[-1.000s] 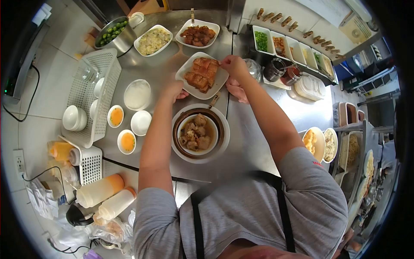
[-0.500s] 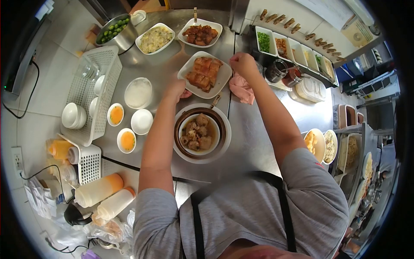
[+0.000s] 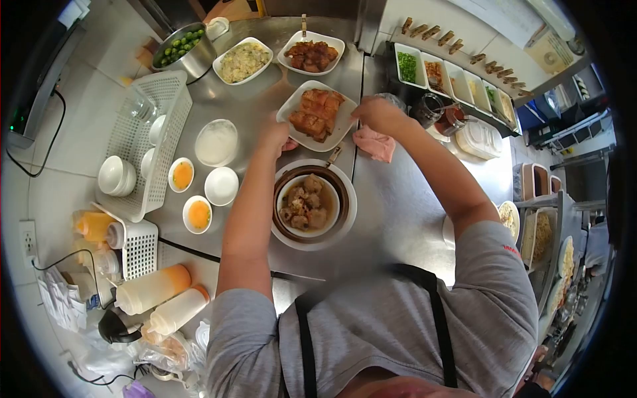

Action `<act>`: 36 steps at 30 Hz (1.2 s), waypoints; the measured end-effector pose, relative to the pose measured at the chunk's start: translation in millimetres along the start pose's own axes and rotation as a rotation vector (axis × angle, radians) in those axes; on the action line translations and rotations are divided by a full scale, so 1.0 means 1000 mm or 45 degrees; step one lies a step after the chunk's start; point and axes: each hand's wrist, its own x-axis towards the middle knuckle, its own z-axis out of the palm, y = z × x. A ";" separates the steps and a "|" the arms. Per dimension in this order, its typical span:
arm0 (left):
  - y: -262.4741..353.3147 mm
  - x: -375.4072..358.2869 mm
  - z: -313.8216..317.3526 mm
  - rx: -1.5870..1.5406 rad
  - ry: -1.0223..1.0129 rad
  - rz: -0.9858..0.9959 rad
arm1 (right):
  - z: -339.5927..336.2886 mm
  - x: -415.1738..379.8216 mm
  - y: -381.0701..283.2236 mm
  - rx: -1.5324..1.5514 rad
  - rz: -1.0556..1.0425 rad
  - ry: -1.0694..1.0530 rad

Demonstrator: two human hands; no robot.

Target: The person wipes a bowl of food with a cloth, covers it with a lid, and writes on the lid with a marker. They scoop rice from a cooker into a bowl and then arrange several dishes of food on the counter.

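A square white dish [image 3: 342, 121] of browned meat slabs [image 3: 317, 118] lies on the steel counter in front of me. My left hand [image 3: 273, 138] is at its left edge, fingers curled against the rim. At the opposite edge, my right hand [image 3: 378, 115] has its fingertips together on the rim; their undersides are hidden. A folded pink cloth [image 3: 375, 144] lies just below my right hand. Nearer to me, a white bowl of meat pieces in broth [image 3: 308, 204] sits inside a round brown steamer on a white plate [image 3: 350, 225]. A wooden clothespin [image 3: 334, 155] stands at its upper rim.
Dishes of pale egg-like food [image 3: 243, 63] and dark glazed meat [image 3: 312, 56] stand behind. To the left are a pot of green vegetables [image 3: 179, 48], small bowls and a white basket [image 3: 174, 99]. Topping trays [image 3: 410, 65] and jars [image 3: 426, 109] line the right.
My right hand has come down and left from above the pink cloth to the dish's right rim. The left hand stays at the left edge. The whole view has shifted slightly.
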 end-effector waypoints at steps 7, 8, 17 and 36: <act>0.006 -0.002 0.000 0.083 -0.021 -0.030 | 0.004 0.016 0.011 0.084 0.081 0.313; 0.007 -0.003 0.000 0.096 -0.030 -0.033 | 0.008 0.021 0.012 -0.006 -0.049 0.277; 0.002 -0.002 0.005 0.022 0.032 -0.017 | 0.043 -0.012 -0.032 0.324 0.339 0.634; 0.020 0.087 -0.022 1.106 0.076 0.600 | 0.012 0.079 0.017 0.324 0.155 0.426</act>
